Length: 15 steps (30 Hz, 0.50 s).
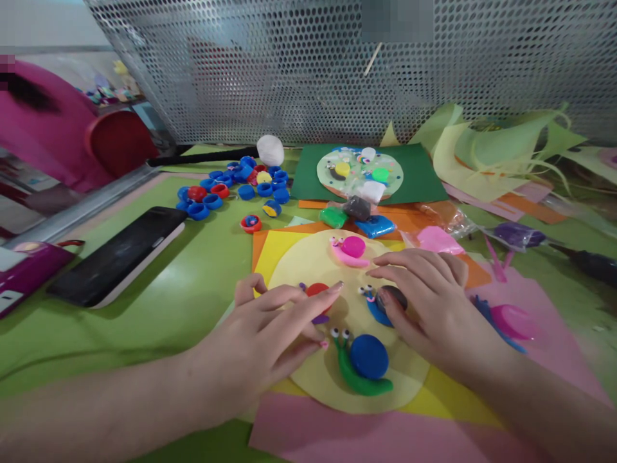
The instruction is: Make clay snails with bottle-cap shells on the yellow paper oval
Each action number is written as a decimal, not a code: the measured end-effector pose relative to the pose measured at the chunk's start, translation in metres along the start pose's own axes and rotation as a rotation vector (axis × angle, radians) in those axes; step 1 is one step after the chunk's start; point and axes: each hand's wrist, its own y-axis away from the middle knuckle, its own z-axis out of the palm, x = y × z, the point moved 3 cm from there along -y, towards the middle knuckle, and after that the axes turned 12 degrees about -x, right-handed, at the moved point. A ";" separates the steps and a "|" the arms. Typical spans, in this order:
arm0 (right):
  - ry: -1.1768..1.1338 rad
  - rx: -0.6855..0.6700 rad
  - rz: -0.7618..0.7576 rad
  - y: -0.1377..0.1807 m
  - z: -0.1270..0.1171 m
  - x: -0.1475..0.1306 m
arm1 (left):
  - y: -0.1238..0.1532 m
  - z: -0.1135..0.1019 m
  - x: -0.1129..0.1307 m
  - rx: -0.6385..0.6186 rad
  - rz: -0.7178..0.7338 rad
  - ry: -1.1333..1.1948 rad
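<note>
A pale yellow paper circle (pixel 409 373) bears several clay snails with bottle-cap shells. My left hand (pixel 260 341) reaches over the snail with the red cap (pixel 319 290), index finger stretched out. Between its thumb and another finger is a tiny pink piece of clay (pixel 324 344). My right hand (pixel 434 302) has its fingers apart, and its thumb rests at the black cap (pixel 393 299) of the blue snail (pixel 376 311). Nearest me lies a green snail (pixel 359 379) with a blue cap (pixel 369 357). Beyond the hands is a pink snail (pixel 349 254). The red-capped snail is partly hidden.
Bottle caps (pixel 212 202) cluster at the back left, near a phone (pixel 120 257). Bagged clay (pixel 376 225) lies behind the circle. A finished snail picture (pixel 400 186) sits on green card. Paper scraps (pixel 472 154) pile at right. A person in pink (pixel 48 128) is at left.
</note>
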 end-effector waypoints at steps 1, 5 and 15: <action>-0.002 0.002 -0.003 0.000 0.000 0.000 | 0.000 -0.001 0.000 0.008 0.004 0.005; -0.013 -0.007 0.005 0.000 0.002 0.001 | -0.001 -0.004 0.001 0.039 0.020 0.054; -0.022 0.025 -0.102 0.006 -0.011 -0.018 | -0.004 -0.017 0.012 0.130 0.073 0.129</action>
